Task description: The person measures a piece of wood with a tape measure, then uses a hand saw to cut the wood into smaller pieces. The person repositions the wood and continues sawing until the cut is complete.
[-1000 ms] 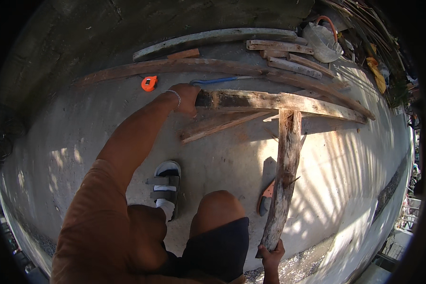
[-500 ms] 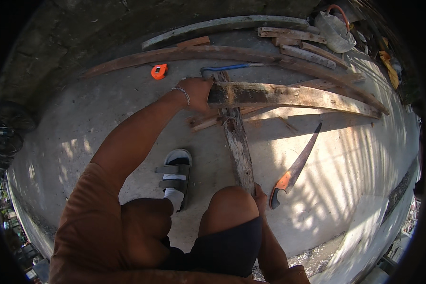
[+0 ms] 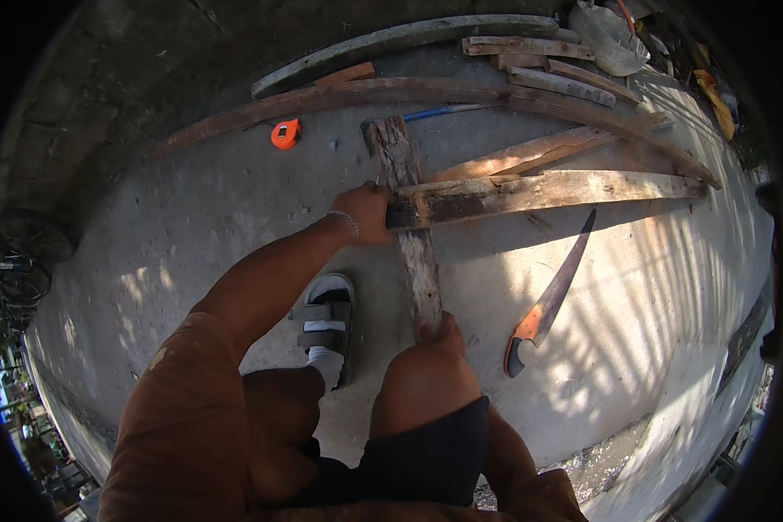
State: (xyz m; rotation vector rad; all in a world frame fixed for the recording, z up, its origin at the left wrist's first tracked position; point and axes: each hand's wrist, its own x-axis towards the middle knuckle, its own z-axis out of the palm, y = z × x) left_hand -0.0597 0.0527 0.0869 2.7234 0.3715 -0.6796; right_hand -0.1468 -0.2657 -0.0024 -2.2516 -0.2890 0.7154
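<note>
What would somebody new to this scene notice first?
Probably the long, partly sunlit beam, running from mid-picture toward the right, its left end in the left hand, crossing over a board whose near end the right hand holds. Then the orange-handled saw lying on the floor to the right, and the bright orange tape measure at upper left.
</note>
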